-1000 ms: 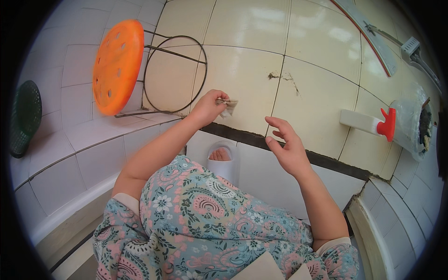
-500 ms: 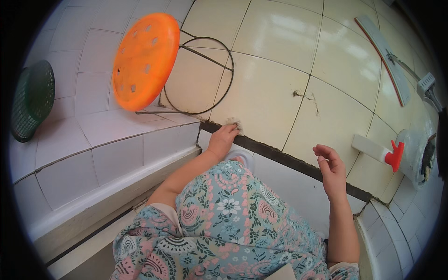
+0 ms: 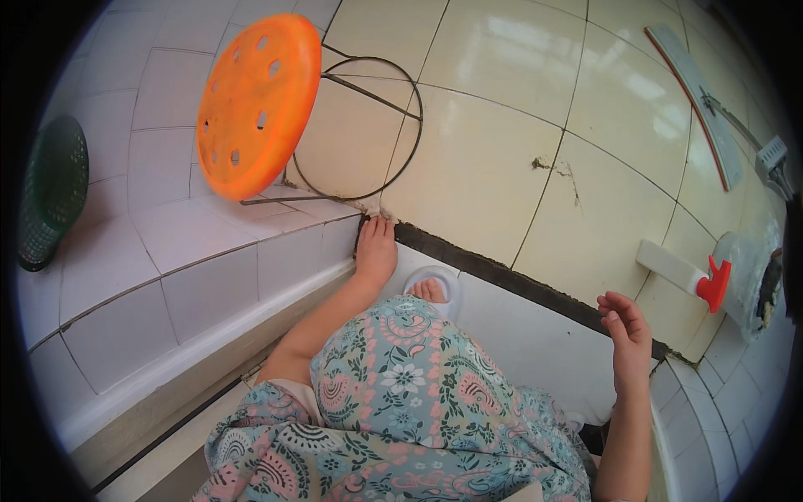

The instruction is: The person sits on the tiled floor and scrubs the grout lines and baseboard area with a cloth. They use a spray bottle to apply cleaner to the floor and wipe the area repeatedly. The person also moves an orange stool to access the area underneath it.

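Note:
My left hand [image 3: 376,249] is closed, fingers pressed down at the left end of the dark strip [image 3: 493,272] that edges the tiled floor. A small crumpled pale wad [image 3: 383,214], cloth or tissue, peeks out past its fingertips, mostly hidden. To the right, my right hand [image 3: 629,330] hovers near the strip's other end, holding nothing, fingers loosely bent and apart. A pale spray bottle [image 3: 673,268] with a red trigger head lies on the floor tiles beyond it.
An orange round stool [image 3: 261,109] with a dark metal frame lies tipped over at the far left. Beside the wall is a green basket [image 3: 54,192]. A floor squeegee [image 3: 694,105] and a clear plastic bag [image 3: 744,280] are at right. Dirt specks [image 3: 539,164] mark a tile.
My left hand has slid left along the dark strip to the wall corner with the pale wad. My right hand has shifted right and slightly down. My slippered foot shows more.

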`<state>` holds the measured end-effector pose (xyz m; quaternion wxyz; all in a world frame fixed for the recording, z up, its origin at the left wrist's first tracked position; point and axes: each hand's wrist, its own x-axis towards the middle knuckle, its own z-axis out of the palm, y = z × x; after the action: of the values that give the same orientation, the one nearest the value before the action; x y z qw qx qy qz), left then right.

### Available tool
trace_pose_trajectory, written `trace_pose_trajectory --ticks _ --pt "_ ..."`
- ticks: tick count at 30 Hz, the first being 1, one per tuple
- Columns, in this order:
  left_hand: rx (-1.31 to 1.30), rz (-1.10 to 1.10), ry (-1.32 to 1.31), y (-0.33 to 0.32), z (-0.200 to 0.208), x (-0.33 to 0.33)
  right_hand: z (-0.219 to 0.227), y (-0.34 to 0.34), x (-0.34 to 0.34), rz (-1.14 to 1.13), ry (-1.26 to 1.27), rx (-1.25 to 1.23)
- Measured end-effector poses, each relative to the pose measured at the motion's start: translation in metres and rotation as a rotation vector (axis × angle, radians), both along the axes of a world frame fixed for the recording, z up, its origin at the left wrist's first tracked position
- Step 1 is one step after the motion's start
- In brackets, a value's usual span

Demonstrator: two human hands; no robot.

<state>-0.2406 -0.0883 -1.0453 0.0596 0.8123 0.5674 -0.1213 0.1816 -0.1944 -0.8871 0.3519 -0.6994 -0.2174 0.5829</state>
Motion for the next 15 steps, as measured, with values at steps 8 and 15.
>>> trace_pose_trajectory --ticks 8,15 --pt "-0.022 -0.137 -0.224 -0.002 0.0 0.022 0.031 -0.036 0.017 0.043 -0.102 -0.078" --pt "-0.021 0.147 -0.431 0.027 0.005 0.014 0.03 -0.026 0.007 0.052 -0.084 -0.051"
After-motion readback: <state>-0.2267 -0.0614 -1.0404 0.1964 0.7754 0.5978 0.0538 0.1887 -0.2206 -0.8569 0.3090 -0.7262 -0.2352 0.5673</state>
